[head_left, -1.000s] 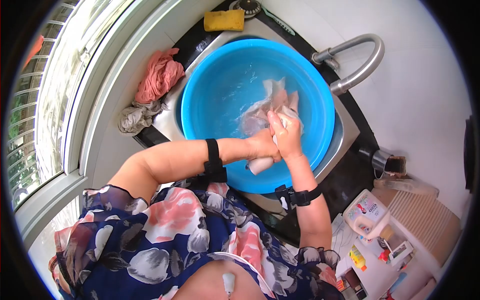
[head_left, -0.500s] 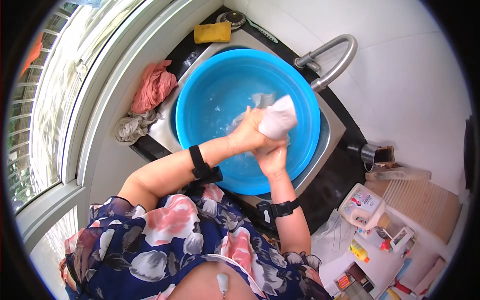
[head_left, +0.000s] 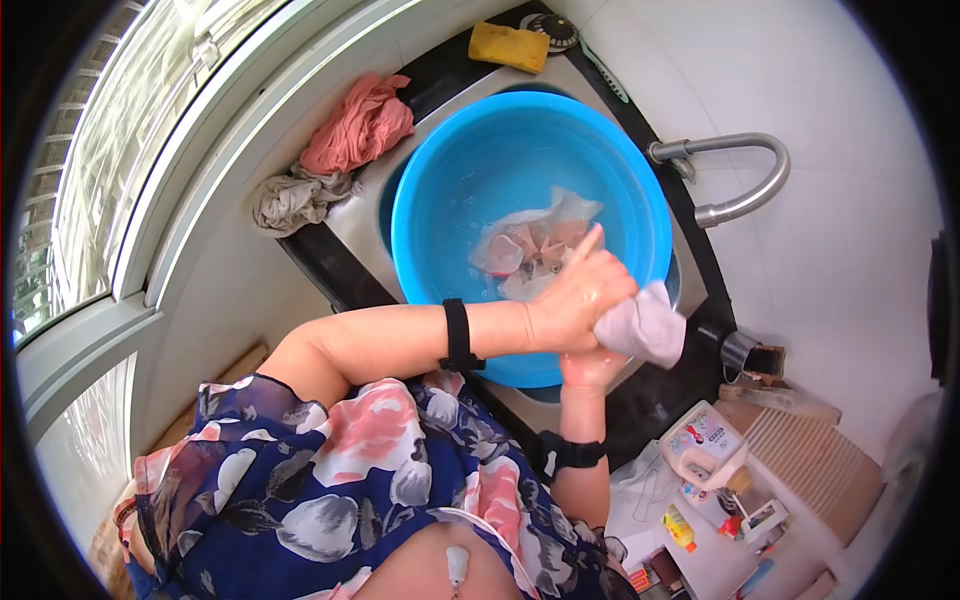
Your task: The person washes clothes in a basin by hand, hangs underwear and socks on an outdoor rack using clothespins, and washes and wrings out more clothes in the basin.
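Observation:
My left hand (head_left: pixel 580 305) is closed around a pale pinkish-white sock (head_left: pixel 645 325), whose loose end sticks out to the right past the fist. Just below, my right hand (head_left: pixel 592 368) grips the same sock; its fingers are partly hidden behind the left hand. Both hands are over the near right side of a blue basin (head_left: pixel 408 240). Wet, thin pale and pinkish cloths (head_left: pixel 540 240) lie bunched in the water there.
The basin sits in a steel sink (head_left: pixel 365 220) beside a curved faucet (head_left: pixel 765 190). A pink cloth (head_left: pixel 358 125), a greyish cloth (head_left: pixel 295 200) and a yellow sponge (head_left: pixel 508 46) lie around the rim. Detergent jug (head_left: pixel 703 445) and washboard (head_left: pixel 815 470) are at right.
Both hands have moved right and toward me with the sock, from the basin's middle to its near right rim. The cloths in the water now show more fully. The camera view has shifted.

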Demonstrator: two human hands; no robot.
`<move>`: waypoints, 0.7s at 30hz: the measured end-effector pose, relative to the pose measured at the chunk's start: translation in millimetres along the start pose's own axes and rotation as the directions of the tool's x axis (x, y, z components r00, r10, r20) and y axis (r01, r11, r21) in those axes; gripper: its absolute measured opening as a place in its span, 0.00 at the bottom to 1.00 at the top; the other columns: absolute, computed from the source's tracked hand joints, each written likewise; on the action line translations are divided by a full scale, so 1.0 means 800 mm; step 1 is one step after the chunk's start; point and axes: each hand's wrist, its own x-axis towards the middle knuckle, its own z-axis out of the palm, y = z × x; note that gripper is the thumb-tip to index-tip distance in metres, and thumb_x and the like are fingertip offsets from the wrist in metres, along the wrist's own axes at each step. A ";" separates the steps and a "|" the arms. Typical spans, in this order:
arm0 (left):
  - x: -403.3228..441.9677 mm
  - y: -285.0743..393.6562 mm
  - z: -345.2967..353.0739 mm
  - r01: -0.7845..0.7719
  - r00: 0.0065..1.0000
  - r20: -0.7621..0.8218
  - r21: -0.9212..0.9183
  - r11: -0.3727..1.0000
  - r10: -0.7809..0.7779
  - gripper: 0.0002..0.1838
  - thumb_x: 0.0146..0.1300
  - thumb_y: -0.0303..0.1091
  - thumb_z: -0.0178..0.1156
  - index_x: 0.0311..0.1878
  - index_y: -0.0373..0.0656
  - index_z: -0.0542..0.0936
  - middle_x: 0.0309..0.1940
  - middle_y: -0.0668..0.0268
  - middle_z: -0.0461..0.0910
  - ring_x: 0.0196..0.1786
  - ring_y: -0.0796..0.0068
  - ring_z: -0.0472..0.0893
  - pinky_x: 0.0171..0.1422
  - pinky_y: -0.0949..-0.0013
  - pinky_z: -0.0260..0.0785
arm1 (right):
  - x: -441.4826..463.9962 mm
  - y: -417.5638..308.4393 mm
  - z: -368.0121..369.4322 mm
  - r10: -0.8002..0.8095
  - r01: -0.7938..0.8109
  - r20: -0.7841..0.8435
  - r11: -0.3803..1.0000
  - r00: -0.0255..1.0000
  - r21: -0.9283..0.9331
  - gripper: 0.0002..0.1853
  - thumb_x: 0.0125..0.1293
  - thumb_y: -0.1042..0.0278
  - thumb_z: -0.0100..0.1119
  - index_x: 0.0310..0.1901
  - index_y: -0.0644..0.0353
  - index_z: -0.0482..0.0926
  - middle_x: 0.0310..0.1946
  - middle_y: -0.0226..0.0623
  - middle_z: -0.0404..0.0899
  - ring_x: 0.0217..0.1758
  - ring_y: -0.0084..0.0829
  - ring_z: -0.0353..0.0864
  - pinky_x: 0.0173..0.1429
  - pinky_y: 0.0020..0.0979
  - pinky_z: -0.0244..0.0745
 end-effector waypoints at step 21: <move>-0.012 -0.008 0.036 -0.118 0.993 0.021 0.049 0.992 0.117 0.12 0.31 0.33 0.66 0.25 0.46 0.77 0.26 0.64 0.74 0.41 0.61 0.75 0.74 0.44 0.53 | 0.031 0.025 -0.011 0.007 -0.014 -0.126 0.998 0.992 -0.058 0.36 0.68 0.37 0.43 0.69 0.52 0.58 0.67 0.36 0.63 0.71 0.38 0.62 0.75 0.45 0.54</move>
